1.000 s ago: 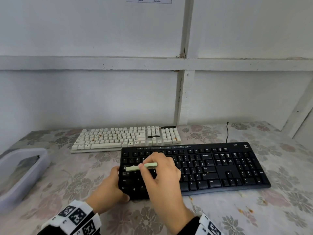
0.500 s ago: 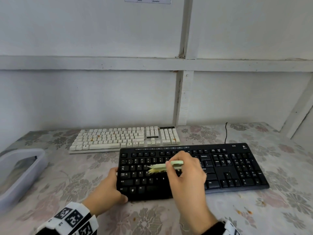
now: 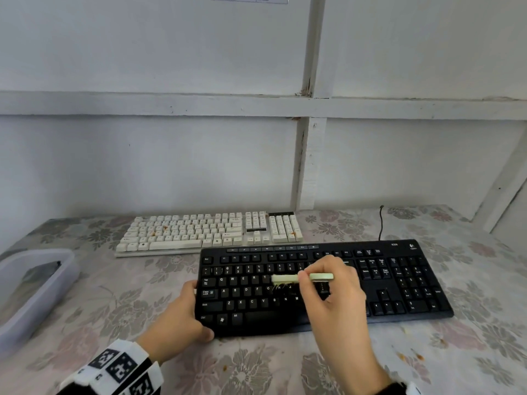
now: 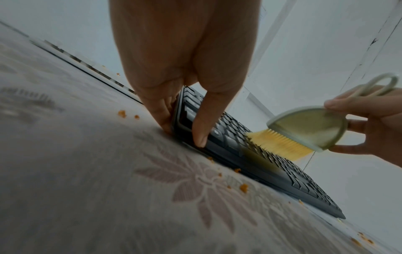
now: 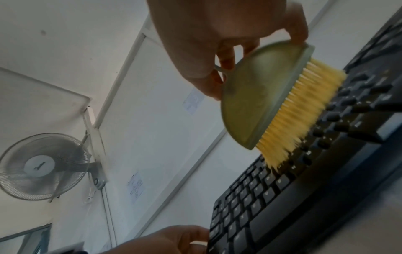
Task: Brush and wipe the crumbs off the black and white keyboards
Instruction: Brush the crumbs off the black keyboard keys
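Note:
The black keyboard [image 3: 399,283] lies near the front of the table, and the white keyboard [image 3: 199,232] lies behind it to the left with orange crumbs on its keys. My right hand [image 3: 333,292] grips a pale green brush [image 3: 288,278] with yellow bristles [image 5: 300,110] that touch the middle letter keys of the black keyboard [image 5: 272,202]. My left hand [image 3: 179,317] holds the left end of the black keyboard [image 4: 239,141], thumb on its front corner and fingers along its side. Orange crumbs [image 4: 243,188] lie on the cloth by the front edge.
A clear plastic tub [image 3: 31,289] stands at the table's left edge. A floral tablecloth [image 3: 470,360] covers the table, with crumbs at the right front. The black keyboard's cable [image 3: 380,223] runs back toward the white wall. A wall fan [image 5: 43,166] shows in the right wrist view.
My right hand has swept the brush rightward across the black keyboard, from its left letter keys to the middle. My left hand has stayed on the keyboard's left end.

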Demonstrator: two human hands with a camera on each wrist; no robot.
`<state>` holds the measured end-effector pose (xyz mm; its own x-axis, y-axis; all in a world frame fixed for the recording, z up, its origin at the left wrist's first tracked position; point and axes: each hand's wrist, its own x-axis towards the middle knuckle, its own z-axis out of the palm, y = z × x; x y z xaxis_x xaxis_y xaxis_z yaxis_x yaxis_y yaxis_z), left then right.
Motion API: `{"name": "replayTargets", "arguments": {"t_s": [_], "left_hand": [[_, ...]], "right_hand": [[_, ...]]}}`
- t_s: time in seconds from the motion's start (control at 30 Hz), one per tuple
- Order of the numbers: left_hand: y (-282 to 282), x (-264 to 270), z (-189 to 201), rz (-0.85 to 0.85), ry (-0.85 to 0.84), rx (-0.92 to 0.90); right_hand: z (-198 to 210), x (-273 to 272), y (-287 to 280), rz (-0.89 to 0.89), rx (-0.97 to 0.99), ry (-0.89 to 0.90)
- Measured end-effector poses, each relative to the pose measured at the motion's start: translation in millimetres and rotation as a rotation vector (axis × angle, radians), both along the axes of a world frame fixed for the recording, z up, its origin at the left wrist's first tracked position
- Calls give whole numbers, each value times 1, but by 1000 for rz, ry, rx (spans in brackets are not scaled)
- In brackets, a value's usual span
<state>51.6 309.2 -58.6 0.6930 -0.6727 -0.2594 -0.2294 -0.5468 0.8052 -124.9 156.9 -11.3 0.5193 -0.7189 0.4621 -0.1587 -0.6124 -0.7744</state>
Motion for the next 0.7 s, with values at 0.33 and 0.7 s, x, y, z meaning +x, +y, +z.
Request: {"name": "replayTargets", "arguments": {"t_s": [0.33, 0.7], "left_hand": [[0, 0, 1, 6, 6, 0], [0, -2, 3, 15, 20, 6]], "right_hand": [[3, -13, -12, -39, 3, 5], [1, -35, -36, -89, 35, -75]]}}
